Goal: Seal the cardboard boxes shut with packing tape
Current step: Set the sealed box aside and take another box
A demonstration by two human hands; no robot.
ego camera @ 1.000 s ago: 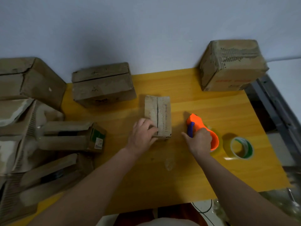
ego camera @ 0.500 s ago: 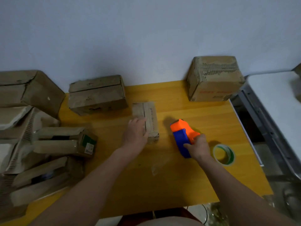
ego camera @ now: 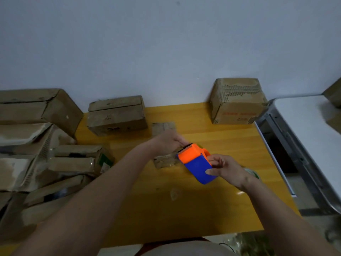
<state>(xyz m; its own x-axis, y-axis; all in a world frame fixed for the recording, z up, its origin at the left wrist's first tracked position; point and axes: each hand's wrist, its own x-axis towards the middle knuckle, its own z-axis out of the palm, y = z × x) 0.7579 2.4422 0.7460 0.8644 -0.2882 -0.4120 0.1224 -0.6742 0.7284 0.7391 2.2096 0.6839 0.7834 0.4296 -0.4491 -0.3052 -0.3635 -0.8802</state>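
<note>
Now the right hand [ego camera: 227, 169] grips the tape dispenser [ego camera: 197, 163], left hand [ego camera: 168, 143] pinching at its blade — best draw tape squarely over the small box [ego camera: 164, 126] mid-table.

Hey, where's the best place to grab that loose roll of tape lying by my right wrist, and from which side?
Probably from above: the tape roll lies flat on the table, so pinching its rim, thumb inside the core if that is clear, should work. It is mostly hidden behind the right hand, which holds the dispenser, so free that hand first.
</note>
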